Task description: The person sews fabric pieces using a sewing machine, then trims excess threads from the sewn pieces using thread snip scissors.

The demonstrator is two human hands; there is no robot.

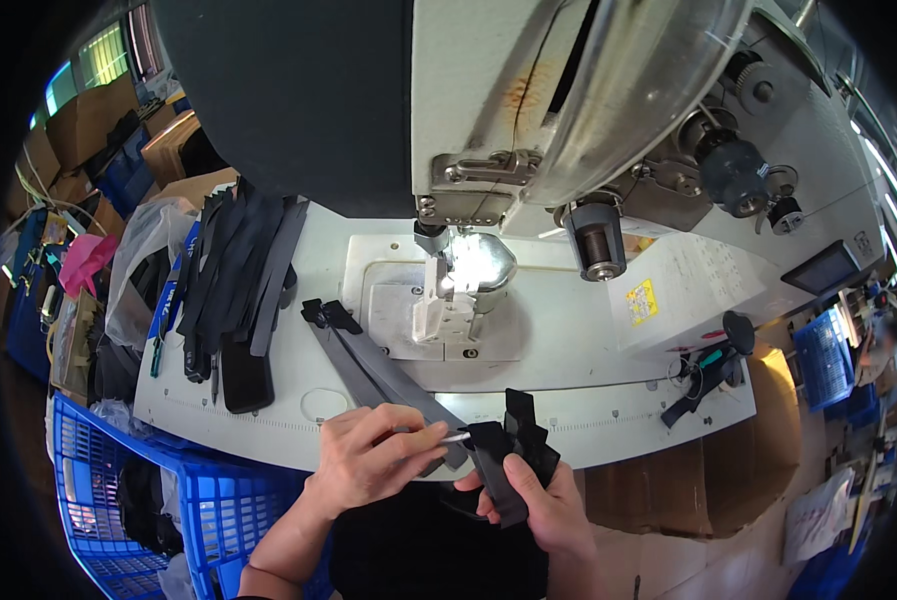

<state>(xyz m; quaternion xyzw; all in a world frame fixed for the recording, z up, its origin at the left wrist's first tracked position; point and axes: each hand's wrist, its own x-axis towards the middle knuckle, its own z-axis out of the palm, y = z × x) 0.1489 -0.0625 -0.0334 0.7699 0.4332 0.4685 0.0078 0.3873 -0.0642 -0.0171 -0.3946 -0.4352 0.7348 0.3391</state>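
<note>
My left hand (368, 455) is closed in a pinch round a slim silver tool (455, 438), its tip at the dark strap's end; most of the tool is hidden in my fingers. My right hand (548, 505) grips the dark grey strap (496, 475), thumb on top, beside black plastic-looking pieces (528, 430) at its end. From there a long grey webbing band (378, 365) runs up and left across the table, ending in a black piece (330, 317). Both hands are at the table's front edge, in front of the sewing machine (448, 290), whose lamp is lit.
A pile of dark straps (233, 270) lies on the left of the table, with a black phone (247, 375) by it. Blue plastic baskets (238, 510) stand lower left. A small dark strap piece (698, 385) lies at the right, above a cardboard box (708, 480).
</note>
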